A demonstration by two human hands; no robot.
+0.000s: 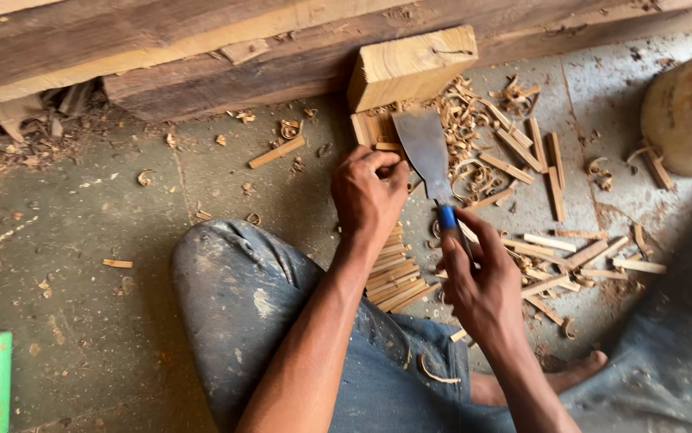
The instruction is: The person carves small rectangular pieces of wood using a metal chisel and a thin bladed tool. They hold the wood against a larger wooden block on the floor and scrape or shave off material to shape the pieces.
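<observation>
Already a stack of cut sticks [394, 273] lies near the knee. Left hand [370, 192] pinches a small wood piece [374, 132] against the far block [411, 66]; right hand [480, 277] grips the blue-handled scraper [428, 152], blade on it. Loose sticks [570, 248] litter the right; splitting looks well underway.

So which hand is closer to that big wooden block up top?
Left. The left hand sits just below the wooden block, pressing on the strips. The right hand is lower down, holding the scraper by its blue handle.

At frame centre the scraper [428, 154] lies between both hands, wood block [411, 66] above it, loose sticks [550, 240] right, stacked sticks [394, 277] below.
</observation>
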